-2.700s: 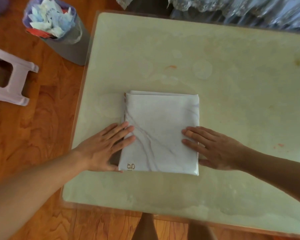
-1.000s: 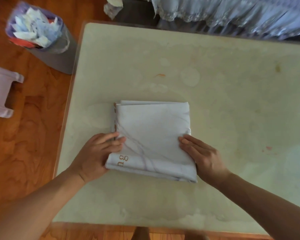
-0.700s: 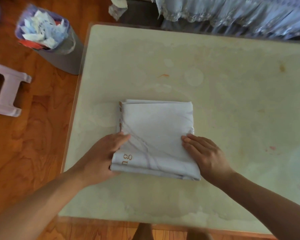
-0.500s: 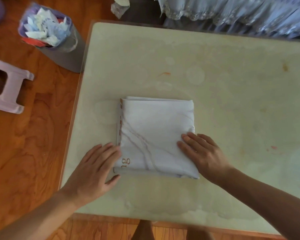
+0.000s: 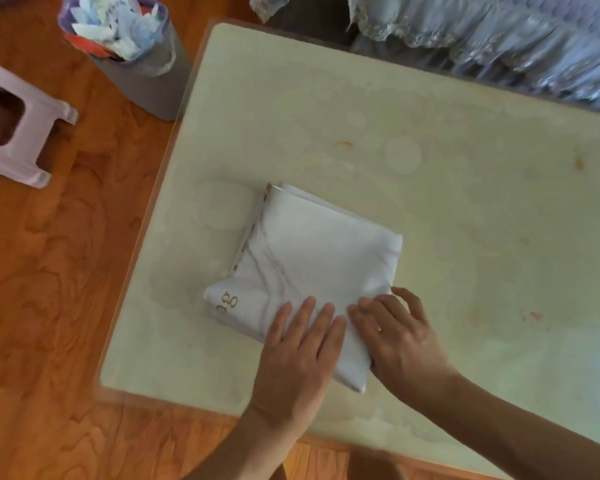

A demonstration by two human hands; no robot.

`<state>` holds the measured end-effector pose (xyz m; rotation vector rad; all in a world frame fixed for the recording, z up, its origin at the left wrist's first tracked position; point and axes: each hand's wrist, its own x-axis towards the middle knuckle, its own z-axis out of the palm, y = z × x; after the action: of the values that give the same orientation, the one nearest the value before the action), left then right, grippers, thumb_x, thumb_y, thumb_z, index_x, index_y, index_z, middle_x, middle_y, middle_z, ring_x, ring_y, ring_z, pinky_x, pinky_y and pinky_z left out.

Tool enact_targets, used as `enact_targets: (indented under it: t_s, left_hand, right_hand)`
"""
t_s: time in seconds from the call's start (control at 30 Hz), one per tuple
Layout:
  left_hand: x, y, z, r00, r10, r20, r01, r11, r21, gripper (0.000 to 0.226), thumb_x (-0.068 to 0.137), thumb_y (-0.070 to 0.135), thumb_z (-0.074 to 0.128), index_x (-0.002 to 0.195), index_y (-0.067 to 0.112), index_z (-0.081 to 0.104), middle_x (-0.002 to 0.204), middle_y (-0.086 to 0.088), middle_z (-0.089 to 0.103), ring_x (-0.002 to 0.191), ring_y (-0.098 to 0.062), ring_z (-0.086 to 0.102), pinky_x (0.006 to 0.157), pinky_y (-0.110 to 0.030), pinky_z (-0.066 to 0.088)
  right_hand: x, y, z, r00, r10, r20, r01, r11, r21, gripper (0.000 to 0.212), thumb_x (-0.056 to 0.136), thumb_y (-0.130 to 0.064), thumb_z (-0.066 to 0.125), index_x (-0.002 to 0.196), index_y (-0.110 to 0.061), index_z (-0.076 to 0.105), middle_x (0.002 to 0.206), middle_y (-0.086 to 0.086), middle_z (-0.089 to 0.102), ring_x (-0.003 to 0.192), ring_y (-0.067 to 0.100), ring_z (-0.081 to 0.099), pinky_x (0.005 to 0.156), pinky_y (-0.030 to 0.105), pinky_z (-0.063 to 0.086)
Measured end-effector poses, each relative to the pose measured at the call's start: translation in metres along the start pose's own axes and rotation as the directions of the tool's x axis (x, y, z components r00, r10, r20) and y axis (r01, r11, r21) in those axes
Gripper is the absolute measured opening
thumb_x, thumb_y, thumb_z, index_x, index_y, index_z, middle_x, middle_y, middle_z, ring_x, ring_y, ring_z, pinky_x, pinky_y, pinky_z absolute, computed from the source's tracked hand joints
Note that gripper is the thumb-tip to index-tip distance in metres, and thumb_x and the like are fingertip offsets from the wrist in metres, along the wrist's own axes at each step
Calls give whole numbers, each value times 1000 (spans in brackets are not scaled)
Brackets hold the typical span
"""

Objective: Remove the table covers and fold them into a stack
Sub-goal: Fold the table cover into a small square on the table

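One folded table cover point(image 5: 312, 275) is all we see on the counter point(image 5: 465, 188), whose top otherwise shows bare, so we judge removal done and folding near its end. The cover lies under and ahead of both hands. Our left hand point(image 5: 302, 355) presses flat with fingers spread; our right hand point(image 5: 399, 334), just beside it, presses the cover's near right corner with fingers bent.

Two bare forearms enter from the lower edge of the head view, with no sleeves on either visible length. The left hand point(image 5: 300, 351) carries no ring, watch or glove. The right hand point(image 5: 400, 337) carries one thin, light-coloured band on one finger; its material cannot be determined. Both wrists are uncovered. Fingernails are short and unpainted
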<state>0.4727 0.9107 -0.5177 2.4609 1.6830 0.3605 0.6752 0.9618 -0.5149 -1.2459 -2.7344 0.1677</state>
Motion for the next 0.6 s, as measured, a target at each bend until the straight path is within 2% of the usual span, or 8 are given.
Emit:
enact_targets:
  t_s: [0.03,0.1,0.2,0.3,0.37,0.43,0.53,0.6]
  left_hand:
    - [-1,-8,-6,999,54,6,-54,998,-15,29,103,12,50,121,15,73,132,-7,68,127,-32,62,105,-52,48]
    - [9,-30,-28,979,199,31,-197,979,-59,35,106,12,42,121,12,74,127,-8,71,118,-32,67,99,-48,54]
    - [51,-62,-76,919,394,21,-389,915,-105,37,104,6,40,119,6,74,117,-10,75,105,-28,73,86,-44,61]
    - [95,-83,-122,870,488,-71,-493,867,-78,35,106,1,41,115,2,75,111,-11,76,104,-25,74,84,-43,61]
    - [111,-96,-141,846,510,-155,-520,853,-31,29,105,3,48,118,2,74,120,-12,73,117,-28,68,94,-46,57]
    - [115,-109,-144,835,500,-229,-509,860,25,27,104,5,52,124,5,72,130,-13,68,126,-33,62,102,-50,52]
    - [105,-121,-107,850,481,-213,-477,876,77,39,108,5,41,138,17,62,145,-15,56,137,-37,50,109,-52,46]
    - [93,-120,-58,870,480,-110,-478,877,46,48,108,1,33,143,23,58,149,-19,50,142,-37,45,113,-51,43]
  right_hand:
    - [2,10,0,998,-59,21,57,996,65,35,85,-16,62,118,-8,71,113,11,67,106,33,64,110,49,38]
    - [9,42,-3,981,-159,112,140,977,159,51,86,-28,71,134,-13,63,134,9,61,128,31,54,116,50,34]
    - [31,90,-10,994,-78,75,60,973,225,64,85,-28,78,144,-16,55,148,4,54,140,26,47,114,51,37]
    - [68,112,-41,989,44,-142,-9,971,240,51,79,-8,83,128,-10,68,125,6,70,116,27,64,102,43,50]
    - [83,113,-76,951,5,-308,36,991,130,26,85,-3,73,111,-3,76,109,10,75,95,36,68,93,46,52]
    - [76,109,-105,900,-42,-434,33,999,-28,14,85,-2,70,96,2,77,99,14,74,84,40,64,86,50,52]
    - [36,90,-107,911,-95,-401,53,992,-116,10,72,0,76,82,2,75,109,19,64,96,41,58,92,52,48]
    - [2,81,-73,971,-62,-230,41,995,-93,12,68,2,75,78,-1,69,127,21,63,116,42,57,105,51,43]
